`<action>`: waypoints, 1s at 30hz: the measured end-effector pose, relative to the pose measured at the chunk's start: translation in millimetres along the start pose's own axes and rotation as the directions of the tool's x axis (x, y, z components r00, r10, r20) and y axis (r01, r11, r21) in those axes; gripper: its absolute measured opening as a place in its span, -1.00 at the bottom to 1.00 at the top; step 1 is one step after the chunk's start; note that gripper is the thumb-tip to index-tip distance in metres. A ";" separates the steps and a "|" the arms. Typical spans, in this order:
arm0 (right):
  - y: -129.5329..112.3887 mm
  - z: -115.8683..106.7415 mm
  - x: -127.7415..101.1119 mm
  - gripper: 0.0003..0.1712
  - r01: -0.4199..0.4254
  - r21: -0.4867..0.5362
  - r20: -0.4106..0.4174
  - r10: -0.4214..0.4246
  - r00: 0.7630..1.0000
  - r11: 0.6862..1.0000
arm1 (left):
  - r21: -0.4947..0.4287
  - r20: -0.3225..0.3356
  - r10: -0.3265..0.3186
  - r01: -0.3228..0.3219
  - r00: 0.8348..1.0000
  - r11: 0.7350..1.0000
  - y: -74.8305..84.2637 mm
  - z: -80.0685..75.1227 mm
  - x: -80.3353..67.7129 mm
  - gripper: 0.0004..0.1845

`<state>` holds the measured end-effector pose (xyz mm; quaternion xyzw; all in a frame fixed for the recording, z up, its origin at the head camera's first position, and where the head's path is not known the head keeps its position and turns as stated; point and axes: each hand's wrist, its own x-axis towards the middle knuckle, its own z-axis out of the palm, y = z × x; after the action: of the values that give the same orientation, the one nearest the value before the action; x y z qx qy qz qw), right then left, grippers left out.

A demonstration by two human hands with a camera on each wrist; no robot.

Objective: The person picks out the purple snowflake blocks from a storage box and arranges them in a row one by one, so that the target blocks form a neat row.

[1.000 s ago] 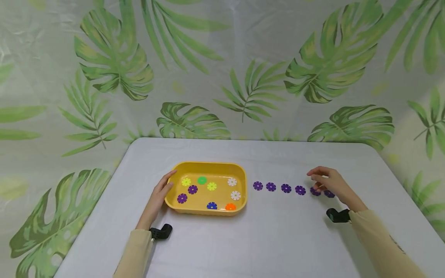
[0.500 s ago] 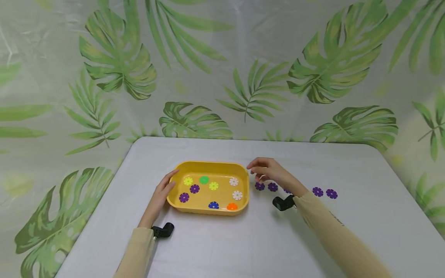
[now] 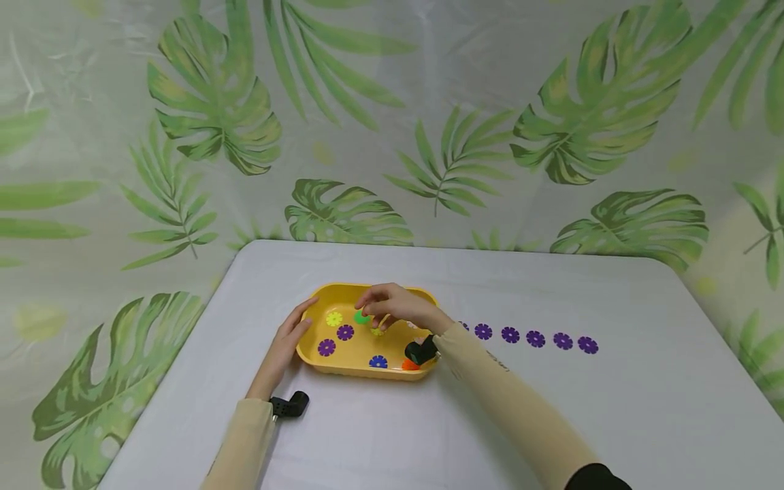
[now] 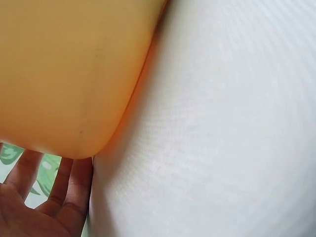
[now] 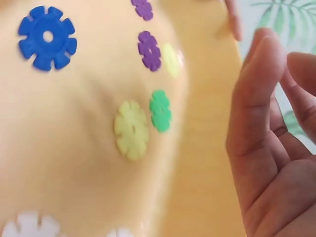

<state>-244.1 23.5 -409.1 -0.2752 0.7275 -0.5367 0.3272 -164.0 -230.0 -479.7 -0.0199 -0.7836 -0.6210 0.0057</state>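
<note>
A yellow tray (image 3: 352, 371) holds several flower-shaped plastic discs: purple discs (image 3: 345, 332), a green disc (image 3: 360, 317), a yellow disc (image 3: 333, 318), a blue disc (image 3: 378, 362) and an orange disc (image 3: 410, 365). My left hand (image 3: 283, 346) rests against the tray's left side; the left wrist view shows its fingers (image 4: 74, 197) nearly straight along the outer wall. Over the tray hovers my right hand (image 3: 401, 304), its fingers loosely bent, with nothing between thumb and fingers in the right wrist view. It partly covers another yellow disc (image 5: 132, 129) and white discs (image 5: 32, 227).
Right of the tray, a row of purple discs (image 3: 510, 335) lies on the white table (image 3: 380, 435); the sleeve partly hides its left end. Behind the table hangs a leaf-patterned cloth (image 3: 343, 136).
My right hand has moved left from the right end of the purple row, passing over the row, to above the tray. The left hand stays at the tray.
</note>
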 end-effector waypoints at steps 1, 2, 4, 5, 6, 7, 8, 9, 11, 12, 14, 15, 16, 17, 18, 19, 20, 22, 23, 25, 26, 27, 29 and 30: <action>0.2 3.2 4.5 -0.65 -0.013 -0.001 0.013 0.013 1.000 1.000 | -0.001 0.000 -0.002 0.002 1.000 1.000 0.2 0.1 -0.1 -0.54; 0.6 6.3 8.7 -0.65 -0.028 -0.009 0.024 0.028 0.999 1.000 | -0.002 0.000 -0.003 0.003 1.000 1.000 0.3 0.2 -0.1 -0.54; 1.7 12.2 16.6 -0.65 -0.060 -0.031 0.037 0.061 0.997 0.998 | 0.002 0.002 -0.010 0.010 1.000 1.000 0.4 0.3 -0.1 -0.54; 2.4 14.9 20.1 -0.65 -0.076 -0.040 0.040 0.078 0.996 0.996 | 0.002 0.000 -0.015 0.015 1.000 1.000 0.4 0.4 -0.1 -0.54; 3.1 17.5 23.3 -0.66 -0.093 -0.047 0.041 0.095 0.995 0.994 | 0.003 0.002 -0.011 0.011 1.000 1.000 0.2 0.2 -0.1 -0.54; 3.9 19.9 26.3 -0.67 -0.112 -0.051 0.040 0.114 0.993 0.992 | 0.005 0.002 -0.013 0.013 1.000 1.000 0.2 0.1 -0.2 -0.54; 4.6 22.1 29.0 -0.68 -0.126 -0.053 0.039 0.128 0.991 0.991 | 0.004 0.004 -0.010 0.010 1.000 1.000 0.1 0.1 -0.3 -0.54; 5.3 24.4 31.4 -0.69 -0.141 -0.044 0.040 0.143 0.989 0.989 | 0.005 0.005 -0.010 0.010 1.000 1.000 0.0 -0.1 -0.4 -0.54; 7.0 28.3 36.0 -0.70 -0.166 -0.019 0.041 0.166 0.985 0.986 | 0.000 0.005 -0.005 0.005 1.000 1.000 0.1 -0.3 -0.6 -0.54; 7.5 30.1 38.0 -0.71 -0.177 -0.008 0.042 0.177 0.983 0.984 | -0.001 0.007 -0.002 0.002 1.000 1.000 -0.1 -0.5 -0.6 -0.54; 8.3 33.8 41.4 -0.71 -0.194 0.008 0.049 0.193 0.980 0.981 | -0.004 0.007 -0.007 0.007 1.000 1.000 0.0 -0.6 -0.5 -0.55; 9.0 35.3 43.1 -0.72 -0.202 0.015 0.054 0.201 0.978 0.979 | -0.003 0.006 -0.007 0.007 1.000 1.000 -0.2 -0.7 -0.4 -0.55; 9.3 36.7 44.4 -0.72 -0.207 0.013 0.057 0.206 0.977 0.978 | -0.004 0.007 -0.007 0.007 1.000 1.000 -0.3 -0.7 -0.3 -0.55; 9.8 37.9 45.5 -0.73 -0.211 0.008 0.059 0.210 0.976 0.977 | -0.004 0.007 -0.007 0.007 1.000 1.000 -0.5 -0.8 -0.1 -0.55; 9.9 38.8 46.3 -0.73 -0.217 0.002 0.062 0.217 0.974 0.976 | -0.001 0.009 -0.008 0.008 1.000 1.000 -0.9 -1.0 0.2 -0.55; 10.4 39.6 47.1 -0.73 -0.220 -0.001 0.064 0.219 0.974 0.976 | -0.002 0.008 -0.009 0.009 1.000 1.000 -1.1 -1.0 0.4 -0.55; 11.3 40.0 47.8 -0.74 -0.221 -0.006 0.066 0.221 0.973 0.975 | -0.001 0.008 -0.008 0.008 1.000 1.000 -1.4 -1.0 0.6 -0.55; 11.4 40.3 47.9 -0.74 -0.229 -0.021 0.063 0.230 0.971 0.973 | -0.003 0.011 -0.003 0.003 1.000 1.000 -1.8 -1.1 0.8 -0.55; 11.7 40.2 47.8 -0.74 -0.235 -0.029 0.063 0.236 0.970 0.972 | -0.004 0.012 -0.002 0.002 1.000 1.000 -2.0 -1.1 0.8 -0.54; 11.7 39.9 47.4 -0.74 -0.243 -0.045 0.062 0.245 0.967 0.969 | -0.006 0.012 0.003 -0.003 1.000 1.000 -2.2 -1.0 0.8 -0.54; 12.0 39.7 47.1 -0.74 -0.242 -0.052 0.063 0.245 0.968 0.969 | -0.006 0.013 0.005 -0.005 1.000 1.000 -2.3 -1.0 0.8 -0.54; 11.9 39.6 46.5 -0.74 -0.240 -0.059 0.061 0.244 0.968 0.969 | -0.007 0.012 0.006 -0.006 1.000 1.000 -2.2 -1.1 0.8 -0.54; 11.9 39.3 45.8 -0.77 -0.233 -0.072 0.054 0.237 0.970 0.970 | -0.005 0.009 0.004 -0.004 1.000 1.000 -2.8 -1.3 1.0 -0.54; 12.1 39.1 45.4 -0.79 -0.227 -0.081 0.047 0.231 0.972 0.971 | -0.006 0.008 0.004 -0.004 1.000 1.000 -2.9 -1.3 1.2 -0.55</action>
<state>-243.4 -30.8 -437.1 -0.2165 0.7646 -0.4597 0.3965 -165.3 -231.9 -482.2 -0.0236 -0.7817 -0.6232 0.0038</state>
